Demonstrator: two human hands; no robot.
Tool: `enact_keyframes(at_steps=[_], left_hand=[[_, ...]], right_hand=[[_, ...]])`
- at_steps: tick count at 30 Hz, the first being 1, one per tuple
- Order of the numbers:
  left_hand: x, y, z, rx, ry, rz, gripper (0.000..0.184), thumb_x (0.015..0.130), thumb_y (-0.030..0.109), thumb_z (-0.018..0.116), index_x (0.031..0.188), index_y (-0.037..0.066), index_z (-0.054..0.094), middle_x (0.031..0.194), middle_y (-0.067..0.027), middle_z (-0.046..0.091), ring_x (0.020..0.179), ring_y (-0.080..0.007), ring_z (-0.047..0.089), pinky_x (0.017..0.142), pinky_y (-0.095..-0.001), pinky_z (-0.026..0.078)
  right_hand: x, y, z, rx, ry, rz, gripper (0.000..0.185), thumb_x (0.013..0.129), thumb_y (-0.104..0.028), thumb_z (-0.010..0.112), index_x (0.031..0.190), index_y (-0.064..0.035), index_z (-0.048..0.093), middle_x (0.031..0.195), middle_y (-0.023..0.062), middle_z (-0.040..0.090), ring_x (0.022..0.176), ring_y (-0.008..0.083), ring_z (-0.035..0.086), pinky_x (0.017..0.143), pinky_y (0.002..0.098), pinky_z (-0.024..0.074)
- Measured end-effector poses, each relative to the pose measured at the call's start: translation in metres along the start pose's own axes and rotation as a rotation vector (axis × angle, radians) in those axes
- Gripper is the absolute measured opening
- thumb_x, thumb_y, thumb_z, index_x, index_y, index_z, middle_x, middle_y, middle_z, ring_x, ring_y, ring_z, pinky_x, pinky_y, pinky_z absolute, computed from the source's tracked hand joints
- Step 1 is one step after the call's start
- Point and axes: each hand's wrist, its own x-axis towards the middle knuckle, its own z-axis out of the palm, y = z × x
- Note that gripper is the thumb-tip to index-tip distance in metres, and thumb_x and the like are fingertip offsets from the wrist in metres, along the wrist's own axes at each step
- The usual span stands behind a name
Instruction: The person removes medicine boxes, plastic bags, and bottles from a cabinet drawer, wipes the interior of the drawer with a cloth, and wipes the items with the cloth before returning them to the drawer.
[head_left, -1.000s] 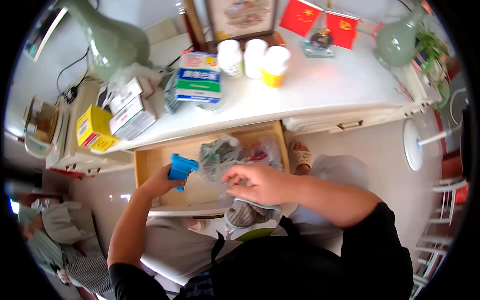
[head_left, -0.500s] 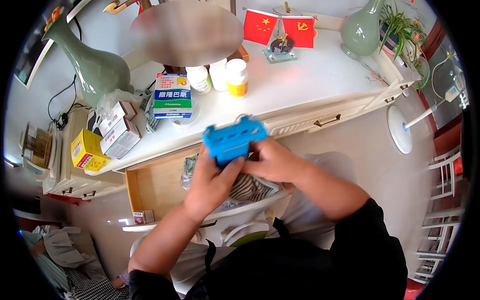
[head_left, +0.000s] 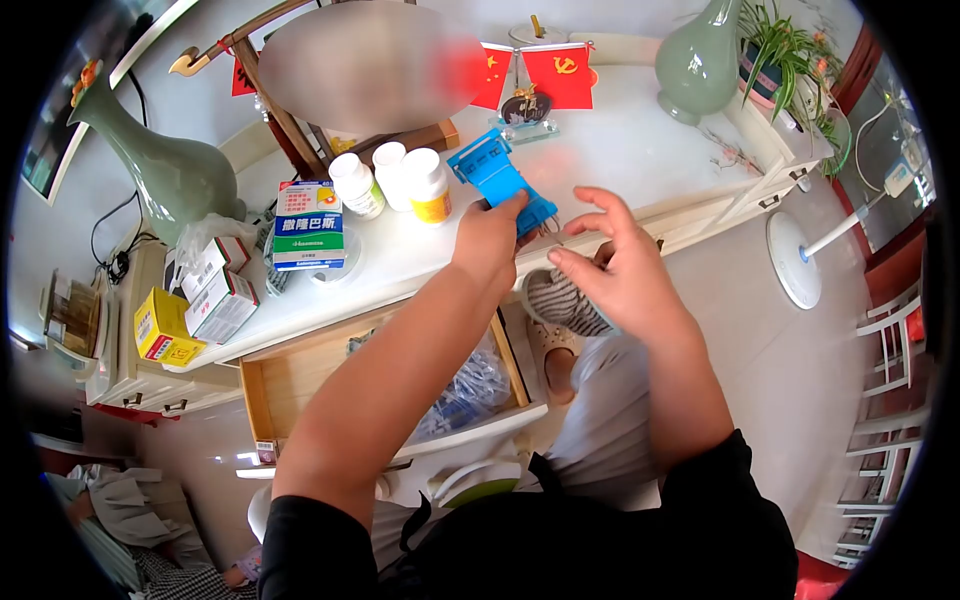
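My left hand [head_left: 492,237] grips a blue plastic object [head_left: 503,182] over the front edge of the white cabinet top. Just right of it is my right hand [head_left: 625,265], its fingers spread and curved, near thin strands hanging from the blue object. A striped grey cloth item [head_left: 565,300] hangs below my right hand; what holds it up is hidden. Under my left forearm, the open wooden drawer [head_left: 275,388] contains clear plastic bags [head_left: 470,392] and a small box [head_left: 266,451].
White bottles [head_left: 428,187], a blue-green box [head_left: 309,227], white cartons [head_left: 222,303] and a yellow box [head_left: 165,328] stand on the cabinet top [head_left: 610,150]. Behind are red flags [head_left: 560,77] and green vases [head_left: 700,62]. A white fan [head_left: 795,262] stands right; a person's clothed legs show lower left.
The blue object has moved from over the drawer to above the cabinet's front edge with my left hand. My right hand met it, then came away to the right. The view has shifted.
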Motion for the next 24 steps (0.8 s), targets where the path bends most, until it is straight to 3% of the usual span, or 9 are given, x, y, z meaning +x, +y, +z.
enact_keyframes(at_steps=[7,10,11,13,14,15,18,20,24], left_hand=[[-0.005,-0.002,0.005,-0.085,0.013,0.104,0.043,0.082,0.014,0.055,0.118,0.000,0.036,0.102,-0.0099,0.050,0.086,-0.0199,0.052,0.075,-0.0322,0.045],[-0.048,0.007,-0.023,0.211,-0.091,0.123,0.059,0.079,0.016,0.054,0.130,0.003,0.027,0.111,-0.0105,0.049,0.095,-0.0226,0.050,0.081,-0.0349,0.039],[-0.061,0.015,-0.047,0.350,-0.212,0.066,0.051,0.083,0.016,0.054,0.127,-0.001,0.034,0.119,-0.0152,0.047,0.105,-0.0223,0.048,0.090,-0.0336,0.039],[-0.092,0.039,-0.097,0.596,-0.456,-0.075,0.038,0.087,0.018,0.051,0.118,-0.002,0.045,0.107,-0.0128,0.056,0.096,-0.0195,0.054,0.086,-0.0313,0.043],[-0.110,0.049,-0.125,0.735,-0.485,-0.048,0.029,0.089,0.017,0.049,0.109,-0.003,0.051,0.095,-0.0102,0.060,0.088,-0.0168,0.059,0.081,-0.0287,0.046],[-0.126,0.061,-0.151,0.824,-0.465,-0.073,0.024,0.088,0.015,0.050,0.104,-0.003,0.053,0.092,-0.0102,0.061,0.086,-0.0167,0.059,0.080,-0.0281,0.047],[-0.154,0.071,-0.255,1.083,-0.018,-0.148,0.023,0.083,0.019,0.055,0.090,-0.003,0.058,0.081,-0.0078,0.061,0.079,-0.0132,0.057,0.071,-0.0253,0.046],[-0.170,0.062,-0.324,1.430,0.243,-0.179,0.031,0.078,0.025,0.059,0.090,-0.004,0.057,0.082,-0.0124,0.061,0.079,-0.0200,0.059,0.072,-0.0287,0.047],[-0.198,0.030,-0.402,1.961,0.364,-0.353,0.044,0.068,0.031,0.067,0.095,-0.002,0.058,0.092,-0.0180,0.061,0.092,-0.0307,0.058,0.079,-0.0357,0.047]], right_hand=[[-0.002,0.001,0.006,0.053,-0.109,-0.022,0.040,0.074,-0.018,0.067,0.108,-0.0069,0.049,0.079,0.0067,0.057,0.052,0.0122,0.048,0.051,0.0265,0.0408],[-0.003,0.007,0.018,0.086,-0.085,-0.080,0.031,0.075,-0.014,0.065,0.102,-0.0043,0.054,0.073,0.0003,0.054,0.056,0.0053,0.043,0.051,0.0217,0.0380],[-0.005,0.008,0.022,0.134,-0.102,-0.057,0.027,0.076,-0.012,0.064,0.101,-0.0050,0.055,0.073,-0.0015,0.054,0.055,0.0047,0.041,0.050,0.0201,0.0364],[-0.007,0.008,0.028,0.102,-0.154,-0.082,0.025,0.076,-0.009,0.062,0.100,-0.0058,0.056,0.075,-0.0029,0.054,0.056,0.0022,0.039,0.049,0.0180,0.0332],[-0.012,0.005,0.030,0.145,-0.190,-0.087,0.024,0.077,-0.008,0.061,0.100,-0.0048,0.056,0.077,-0.0028,0.054,0.056,0.0016,0.038,0.050,0.0172,0.0325],[-0.014,0.001,0.034,0.184,-0.230,-0.076,0.024,0.077,-0.008,0.061,0.100,-0.0048,0.056,0.077,-0.0028,0.054,0.056,0.0016,0.038,0.050,0.0172,0.0325],[-0.020,-0.007,0.043,0.286,-0.360,-0.072,0.019,0.079,-0.006,0.058,0.098,-0.0010,0.056,0.079,-0.0006,0.054,0.063,0.0020,0.045,0.057,0.0161,0.0365],[-0.021,-0.014,0.048,0.325,-0.424,-0.058,0.019,0.079,-0.006,0.058,0.098,-0.0010,0.056,0.080,-0.0003,0.055,0.066,0.0027,0.047,0.059,0.0162,0.0376],[-0.020,-0.021,0.062,0.407,-0.536,-0.054,0.018,0.080,-0.005,0.058,0.097,-0.0007,0.056,0.081,0.0003,0.056,0.072,0.0042,0.050,0.065,0.0171,0.0396]])
